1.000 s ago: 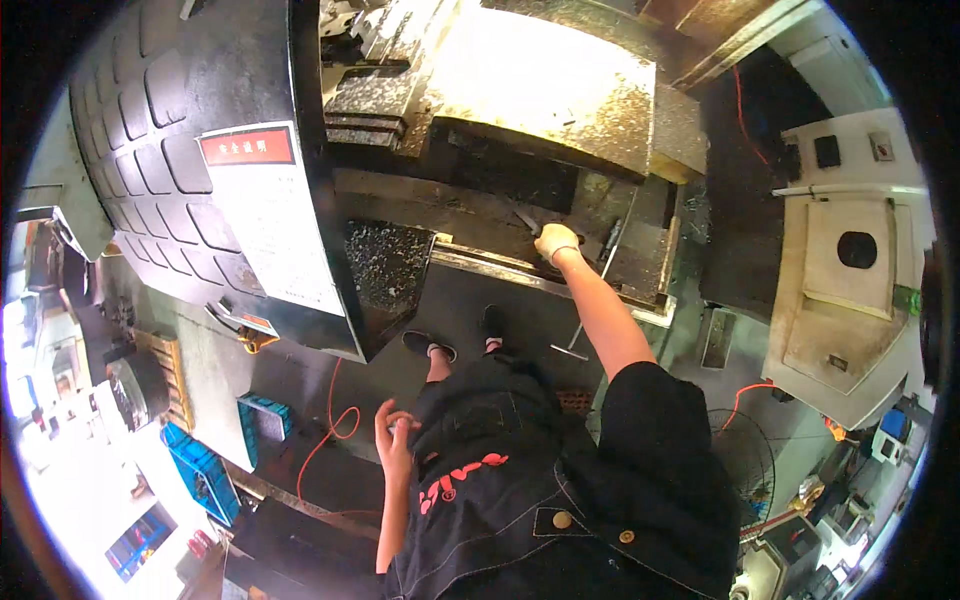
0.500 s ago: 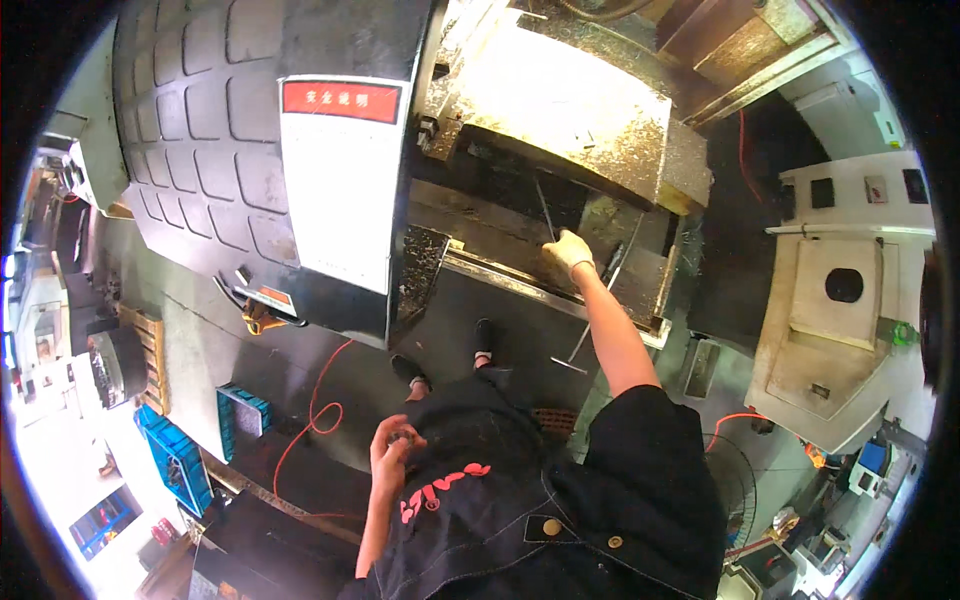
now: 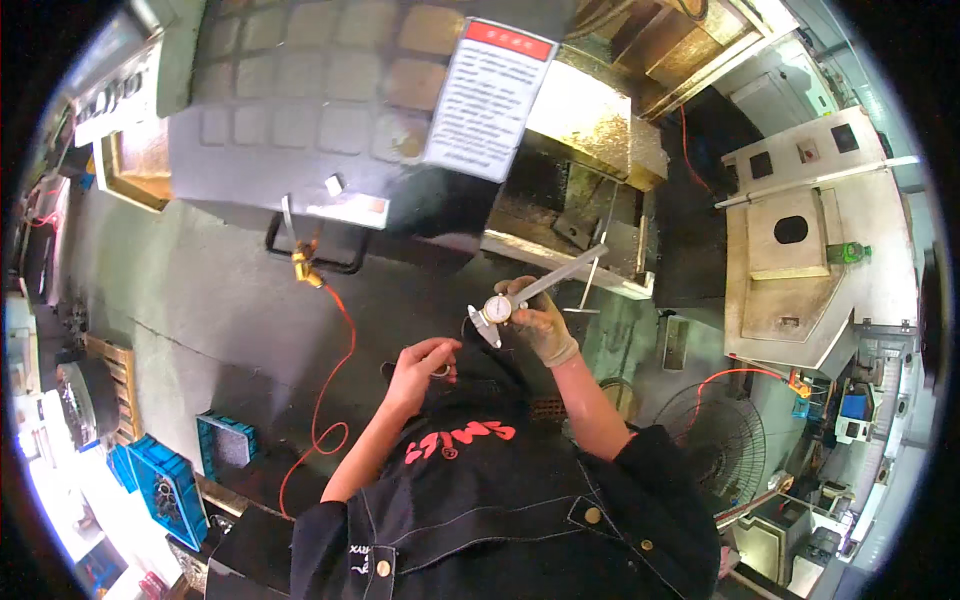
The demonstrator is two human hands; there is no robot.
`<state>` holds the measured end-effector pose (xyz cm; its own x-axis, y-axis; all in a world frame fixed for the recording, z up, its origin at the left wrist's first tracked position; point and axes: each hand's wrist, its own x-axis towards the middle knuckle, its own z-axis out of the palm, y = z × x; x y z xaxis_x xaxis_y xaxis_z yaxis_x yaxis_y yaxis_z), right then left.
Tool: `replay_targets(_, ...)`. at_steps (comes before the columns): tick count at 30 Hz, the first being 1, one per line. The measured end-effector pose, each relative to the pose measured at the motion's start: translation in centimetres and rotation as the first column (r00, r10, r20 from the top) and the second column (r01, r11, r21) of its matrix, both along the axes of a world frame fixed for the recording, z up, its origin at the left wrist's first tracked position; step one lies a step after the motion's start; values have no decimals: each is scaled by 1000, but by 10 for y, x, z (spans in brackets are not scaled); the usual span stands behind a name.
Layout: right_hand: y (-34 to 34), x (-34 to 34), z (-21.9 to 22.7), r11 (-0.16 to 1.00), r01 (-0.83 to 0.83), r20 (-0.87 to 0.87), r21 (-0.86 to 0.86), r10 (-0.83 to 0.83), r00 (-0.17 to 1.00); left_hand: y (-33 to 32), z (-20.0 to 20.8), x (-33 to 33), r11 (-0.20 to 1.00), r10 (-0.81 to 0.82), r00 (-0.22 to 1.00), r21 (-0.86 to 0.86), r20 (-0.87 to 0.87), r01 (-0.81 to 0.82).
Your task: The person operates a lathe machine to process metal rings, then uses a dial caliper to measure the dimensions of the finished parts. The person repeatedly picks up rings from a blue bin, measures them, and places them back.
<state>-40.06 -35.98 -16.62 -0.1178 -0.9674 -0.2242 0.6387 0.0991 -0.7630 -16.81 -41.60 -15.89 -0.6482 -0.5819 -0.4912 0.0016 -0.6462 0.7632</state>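
Observation:
A dial caliper (image 3: 560, 270) with a round white dial is held in my right hand (image 3: 540, 325), which wears a pale work glove. Its jaws point to the lower left and its long beam slants up to the right. My left hand (image 3: 425, 372) is closed, thumb against fingers, around a small round metal part (image 3: 441, 370) that is mostly hidden by the fingers. The caliper jaws and the metal part are apart, with a short gap between my two hands, in front of my dark apron.
A machine's dark sliding door (image 3: 300, 130) with a label sheet stands ahead, beside its chip-covered opening (image 3: 570, 200). A T-shaped rod (image 3: 590, 285) leans at the opening's edge. An orange air hose (image 3: 335, 380) hangs at left. Blue crates (image 3: 165, 490) stand lower left; a floor fan (image 3: 720, 440) stands right.
My right hand has come back from the machine opening toward my body and now holds the caliper. My left hand has risen toward it. The view has shifted, with the door now further right.

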Motion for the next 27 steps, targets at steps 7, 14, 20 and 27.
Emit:
replay_targets(7, -17, 129, 28, 987, -113, -147, -118, 95, 984, 2, 29, 87, 978, 143, 990, -153, -1, -142)
replay_targets(14, -38, 177, 37, 803, -573, -260, 165, 596, 760, -6, 42, 163, 877, 404, 913, -308, 62, -368)
replay_targets(20, -45, 209, 61, 837, -544, -962, -55, 102, 253, -2, 21, 209, 850, 465, 859, -377, 212, -367)
replay_targets(27, -81, 245, 10, 773, -628, -948, 85, 256, 187, -12, 46, 236, 844, 411, 869, -476, 274, -249)
